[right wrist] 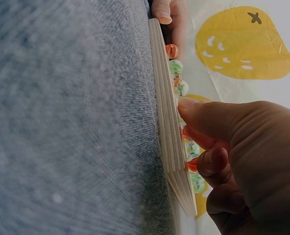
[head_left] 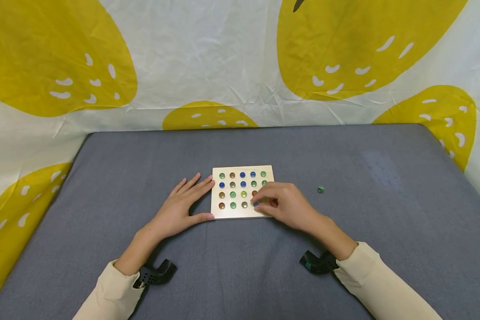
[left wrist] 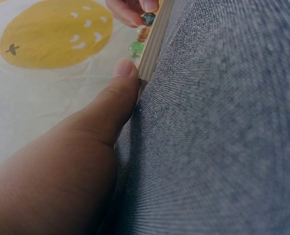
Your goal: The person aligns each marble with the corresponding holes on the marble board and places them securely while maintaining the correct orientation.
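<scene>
A wooden board [head_left: 242,213] lies near the middle of the worktop [head_left: 240,271], with marbles [head_left: 233,194] seated in rows on it. The left hand [head_left: 181,206] rests on the worktop against the board's left edge. The right hand [head_left: 286,204] sits over the board's near right corner. A loose marble [head_left: 321,189] lies on the worktop, right of the board. A cloth backdrop [head_left: 224,66] hangs behind the worktop.

Both forearms are covered by cream long sleeves [head_left: 376,284] ending at the wrists. A black wrist-mounted camera unit [head_left: 157,273] sits under each cuff; the right one [head_left: 318,262] shows a small teal marking. Hands bare.
</scene>
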